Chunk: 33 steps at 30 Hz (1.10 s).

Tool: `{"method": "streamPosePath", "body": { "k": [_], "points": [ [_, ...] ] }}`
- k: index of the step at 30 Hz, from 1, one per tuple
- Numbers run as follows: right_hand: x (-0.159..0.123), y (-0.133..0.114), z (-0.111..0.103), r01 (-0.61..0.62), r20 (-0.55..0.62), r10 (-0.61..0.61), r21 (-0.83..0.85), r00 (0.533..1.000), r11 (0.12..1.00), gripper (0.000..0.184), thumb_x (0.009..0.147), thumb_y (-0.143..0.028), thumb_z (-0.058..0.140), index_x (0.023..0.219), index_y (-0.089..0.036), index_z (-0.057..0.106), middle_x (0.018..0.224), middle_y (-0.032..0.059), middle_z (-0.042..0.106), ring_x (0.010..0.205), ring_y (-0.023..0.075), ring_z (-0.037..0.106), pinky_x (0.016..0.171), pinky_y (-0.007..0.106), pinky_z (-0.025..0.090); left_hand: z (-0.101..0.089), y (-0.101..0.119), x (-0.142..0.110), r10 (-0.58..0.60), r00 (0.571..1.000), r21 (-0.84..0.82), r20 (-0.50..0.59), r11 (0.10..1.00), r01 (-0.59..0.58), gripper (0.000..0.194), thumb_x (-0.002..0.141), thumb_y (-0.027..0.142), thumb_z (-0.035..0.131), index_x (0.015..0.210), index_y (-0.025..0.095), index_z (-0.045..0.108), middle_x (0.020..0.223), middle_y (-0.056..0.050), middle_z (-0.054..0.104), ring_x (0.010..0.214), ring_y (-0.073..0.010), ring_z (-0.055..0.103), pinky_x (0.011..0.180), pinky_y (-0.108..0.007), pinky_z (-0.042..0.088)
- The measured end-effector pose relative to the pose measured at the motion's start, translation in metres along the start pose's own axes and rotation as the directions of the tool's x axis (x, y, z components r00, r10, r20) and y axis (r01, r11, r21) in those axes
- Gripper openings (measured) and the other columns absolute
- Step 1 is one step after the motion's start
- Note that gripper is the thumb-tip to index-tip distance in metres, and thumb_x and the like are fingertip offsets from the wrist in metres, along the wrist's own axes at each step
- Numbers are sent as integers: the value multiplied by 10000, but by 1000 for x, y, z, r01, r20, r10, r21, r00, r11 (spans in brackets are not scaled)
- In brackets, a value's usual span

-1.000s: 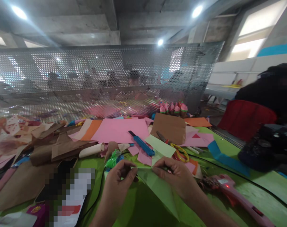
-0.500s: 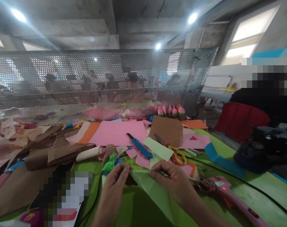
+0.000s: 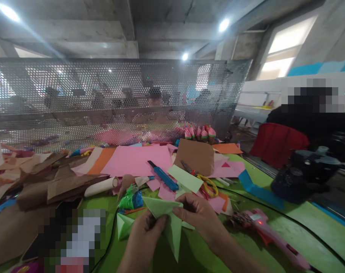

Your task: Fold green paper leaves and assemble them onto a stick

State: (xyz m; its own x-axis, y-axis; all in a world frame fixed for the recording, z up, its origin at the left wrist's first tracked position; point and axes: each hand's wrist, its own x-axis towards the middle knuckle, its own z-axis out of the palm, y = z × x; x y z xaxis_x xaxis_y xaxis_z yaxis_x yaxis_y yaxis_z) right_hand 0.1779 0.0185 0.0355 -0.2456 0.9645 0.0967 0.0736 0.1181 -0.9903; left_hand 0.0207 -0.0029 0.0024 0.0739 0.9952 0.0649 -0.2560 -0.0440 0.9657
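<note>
My left hand (image 3: 145, 235) and my right hand (image 3: 199, 218) both pinch a light green folded paper (image 3: 168, 222) just above the green table (image 3: 289, 227). The paper is creased into a pointed shape with its tip hanging down between my wrists. A second small green folded piece (image 3: 123, 225) lies on the table just left of my left hand. Beyond my fingers lie a blue utility knife (image 3: 163, 176) and yellow-handled scissors (image 3: 205, 182).
A pink glue gun (image 3: 263, 229) with a black cord lies at the right. Pink, orange and brown paper sheets (image 3: 138, 161) cover the table's far side, brown scraps the left. A perforated metal screen (image 3: 118, 98) stands behind. A person in black sits beside a red chair (image 3: 277, 144).
The green sheet was spread flat between my hands; now it is folded over into a narrower pointed shape and my hands have come closer together. The camera has swung slightly right.
</note>
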Motion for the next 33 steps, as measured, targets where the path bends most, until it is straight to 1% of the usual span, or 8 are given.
{"method": "streamPosePath", "body": {
  "k": [5,9,13,16,22,25,30,33],
  "points": [
    [4,4,0,-30,1,30,48,1000,998,355,653,-481,757,658,-165,595,581,-45,510,543,101,430,524,225,338,-1,1,1,-36,999,-36,-30,999,35,353,707,458,723,858,139,717,788,-67,741,730,-229,657,697,-304,506],
    [4,5,-1,-53,35,51,59,998,997,375,691,-515,716,661,-157,606,582,-29,524,550,114,477,537,238,371,-2,0,1,25,995,11,-96,1000,-24,335,730,444,707,877,143,716,786,-57,735,735,-218,640,684,-282,493],
    [4,4,-1,-13,-51,13,6,999,1000,376,683,-504,723,614,-166,576,556,-39,492,536,110,442,521,237,353,-1,0,0,39,996,29,-75,999,-37,322,745,435,697,901,154,708,870,-60,734,810,-218,637,737,-281,491],
    [2,6,3,6,-59,-4,28,998,1000,359,719,-497,699,654,-164,582,579,-42,486,551,108,429,527,233,341,2,4,-1,-25,996,-63,-81,998,20,323,716,435,724,883,160,698,873,-61,736,815,-220,648,736,-290,498],
    [-3,13,16,-106,152,89,112,984,988,355,723,-488,715,758,-150,610,661,-24,533,604,116,469,556,226,363,4,16,-7,-201,954,-263,-221,954,140,295,711,377,749,922,183,679,880,-32,729,880,-188,660,745,-244,503],
    [-4,14,18,-111,137,102,61,985,992,366,718,-498,713,692,-155,587,623,-32,521,580,113,458,537,221,349,2,13,-8,-257,949,-318,-185,929,189,293,727,382,739,929,183,666,861,-24,720,860,-177,662,709,-230,504],
    [-4,12,17,-65,44,65,-15,997,998,396,719,-502,708,610,-160,540,573,-43,473,550,104,411,506,219,318,0,9,-8,-255,945,-256,-206,946,200,337,719,414,740,923,158,662,902,-50,706,821,-179,659,681,-238,505],
    [-5,11,18,-54,101,51,31,994,998,351,744,-492,691,705,-152,612,635,-24,536,592,117,452,548,227,355,0,10,-8,-258,936,-241,-240,950,200,334,755,440,700,933,160,663,922,-61,700,861,-182,651,719,-243,502]
  ]
}}
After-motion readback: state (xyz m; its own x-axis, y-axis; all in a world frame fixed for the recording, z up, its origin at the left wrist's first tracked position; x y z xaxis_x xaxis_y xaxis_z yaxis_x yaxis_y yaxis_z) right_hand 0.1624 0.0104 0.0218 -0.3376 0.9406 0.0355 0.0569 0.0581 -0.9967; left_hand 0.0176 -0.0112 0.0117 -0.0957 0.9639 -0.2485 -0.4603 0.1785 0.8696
